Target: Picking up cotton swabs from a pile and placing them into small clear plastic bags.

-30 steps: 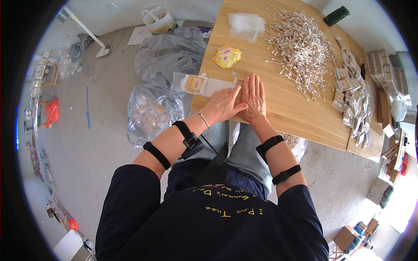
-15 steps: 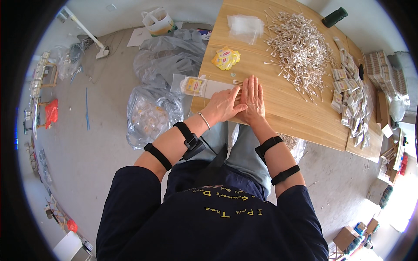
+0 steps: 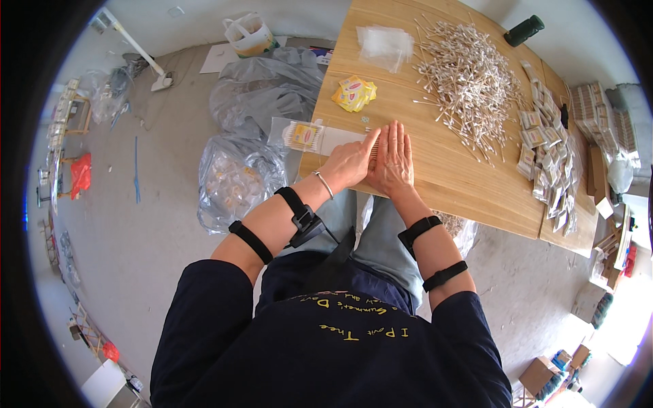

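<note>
My right hand [image 3: 392, 162] lies flat, palm down, near the front edge of the wooden table, its fingers stretched and side by side. Against its left side rests my left hand [image 3: 349, 163], the index finger extended toward the right hand's fingers. Thin cotton swabs [image 3: 373, 145] lie in a row between the hands, partly covered by them. Left of these is a white flat card or board [image 3: 334, 139]. A clear bag of swabs with a yellow label [image 3: 303, 136] sits at the table's left edge. Beyond my hands lies a small pile of yellow cards [image 3: 354, 94].
A large heap of loose swabs [image 3: 468, 78] covers the table's far middle. Clear plastic sleeves [image 3: 385, 47] lie left of it, and several filled packets [image 3: 544, 139] are piled at right. A dark green cylinder [image 3: 524, 30] is at the far edge. Plastic bags [image 3: 238, 180] stand on the floor at left.
The left thumb has drawn back from over the right hand. My left index finger now points farther forward beside the right hand, which stays flat in nearly the same place.
</note>
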The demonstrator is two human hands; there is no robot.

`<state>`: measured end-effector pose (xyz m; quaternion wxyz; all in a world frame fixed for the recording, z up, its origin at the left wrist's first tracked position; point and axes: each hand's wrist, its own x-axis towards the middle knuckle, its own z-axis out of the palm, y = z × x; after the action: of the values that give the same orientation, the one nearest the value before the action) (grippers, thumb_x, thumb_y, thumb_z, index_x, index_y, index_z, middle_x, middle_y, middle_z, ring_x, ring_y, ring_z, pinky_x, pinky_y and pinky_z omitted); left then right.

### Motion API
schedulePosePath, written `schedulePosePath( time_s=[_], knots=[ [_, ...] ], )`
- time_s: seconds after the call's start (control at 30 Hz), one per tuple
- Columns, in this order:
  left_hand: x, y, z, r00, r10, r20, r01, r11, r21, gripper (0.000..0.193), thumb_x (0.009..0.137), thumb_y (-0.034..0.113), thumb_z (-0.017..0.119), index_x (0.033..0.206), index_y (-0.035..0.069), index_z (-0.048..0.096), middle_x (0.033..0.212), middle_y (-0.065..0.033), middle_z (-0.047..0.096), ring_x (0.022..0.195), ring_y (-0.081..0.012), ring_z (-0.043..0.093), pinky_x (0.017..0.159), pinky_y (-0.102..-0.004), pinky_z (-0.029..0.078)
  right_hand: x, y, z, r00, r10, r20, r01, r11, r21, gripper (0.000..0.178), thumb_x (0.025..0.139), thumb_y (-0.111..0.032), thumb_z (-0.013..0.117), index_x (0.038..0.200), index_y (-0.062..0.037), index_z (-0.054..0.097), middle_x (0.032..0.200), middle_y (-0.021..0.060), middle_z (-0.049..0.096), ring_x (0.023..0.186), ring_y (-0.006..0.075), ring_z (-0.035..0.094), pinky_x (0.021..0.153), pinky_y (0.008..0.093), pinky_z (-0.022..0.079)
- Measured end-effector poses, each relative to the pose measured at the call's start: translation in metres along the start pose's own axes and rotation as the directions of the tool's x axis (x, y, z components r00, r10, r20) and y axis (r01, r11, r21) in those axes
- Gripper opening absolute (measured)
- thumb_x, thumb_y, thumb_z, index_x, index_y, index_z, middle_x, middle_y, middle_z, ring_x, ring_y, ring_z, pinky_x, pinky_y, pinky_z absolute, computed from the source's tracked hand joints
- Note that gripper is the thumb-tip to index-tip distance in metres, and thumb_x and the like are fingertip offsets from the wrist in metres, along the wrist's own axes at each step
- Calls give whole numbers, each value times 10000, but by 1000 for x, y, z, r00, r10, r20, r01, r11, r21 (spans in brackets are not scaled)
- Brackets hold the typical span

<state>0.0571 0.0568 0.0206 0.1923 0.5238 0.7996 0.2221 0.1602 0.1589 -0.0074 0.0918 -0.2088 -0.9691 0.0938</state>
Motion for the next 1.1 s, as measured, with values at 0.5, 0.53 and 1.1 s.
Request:
schedulePosePath(
  time_s=[0.5,0.53,1.1],
  knots=[
    [4,-5,6,1000,-21,3,21,999,33,571,886,164,564,1369,-28,327,895,-228,652,824,-391,631,703,-472,498,-4,-1,-4,1000,-12,-21,13,999,48,809,799,-331,549,1428,88,259,1523,268,184,1440,385,139,1177,464,111],
    [3,-8,7,1000,-5,-17,6,999,36,566,882,160,567,1361,-34,336,894,-231,651,825,-391,631,705,-472,498,-5,-3,-5,1000,-20,8,20,999,48,818,807,-351,555,1429,87,255,1524,268,182,1440,387,137,1177,464,111],
    [5,-8,31,927,-188,-326,-185,526,-830,564,1016,339,412,1439,-20,313,1462,-169,371,1364,-242,328,1124,-349,248,-19,-10,-8,996,27,87,-32,998,50,909,857,-549,494,1431,105,233,1524,273,175,1443,387,118,1177,464,100]
  ],
)
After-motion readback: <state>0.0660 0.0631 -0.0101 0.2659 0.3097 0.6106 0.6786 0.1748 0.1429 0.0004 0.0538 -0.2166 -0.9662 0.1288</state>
